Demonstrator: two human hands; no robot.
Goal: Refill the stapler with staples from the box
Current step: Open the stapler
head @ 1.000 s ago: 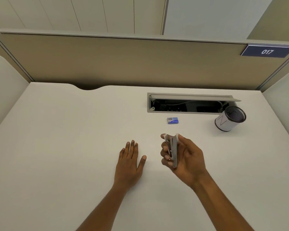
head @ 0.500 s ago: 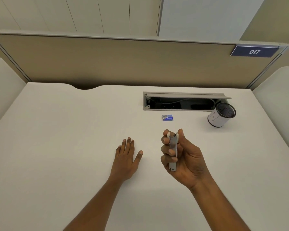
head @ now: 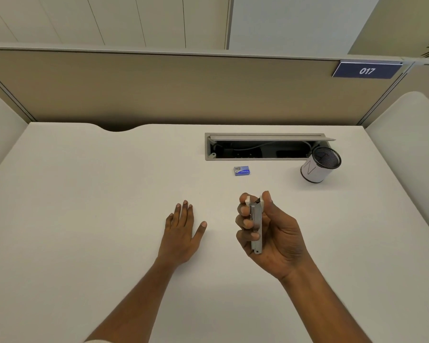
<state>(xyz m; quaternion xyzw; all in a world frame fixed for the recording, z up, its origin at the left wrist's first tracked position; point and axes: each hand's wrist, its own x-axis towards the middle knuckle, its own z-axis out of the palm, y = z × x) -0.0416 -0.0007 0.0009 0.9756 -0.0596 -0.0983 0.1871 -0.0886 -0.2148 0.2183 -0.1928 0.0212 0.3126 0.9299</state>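
Observation:
My right hand [head: 273, 233] grips a small silver and white stapler [head: 255, 226] above the desk, fingers curled round its left side and the thumb along its right. The stapler points away from me with its metal underside towards the camera. A small blue staple box [head: 241, 170] lies on the white desk [head: 84, 194] beyond the stapler, a hand's length away. My left hand [head: 181, 231] rests flat on the desk, palm down, fingers straight, to the left of the stapler and holding nothing.
An open cable tray [head: 263, 147] is set into the desk behind the box. A white mesh pen cup [head: 318, 165] stands at the tray's right end. A beige partition [head: 159, 87] with a "017" sign closes off the back.
My right hand has turned the stapler slightly, so its arms now look closed together instead of spread. The left hand has stayed flat on the desk. The view shifted a little.

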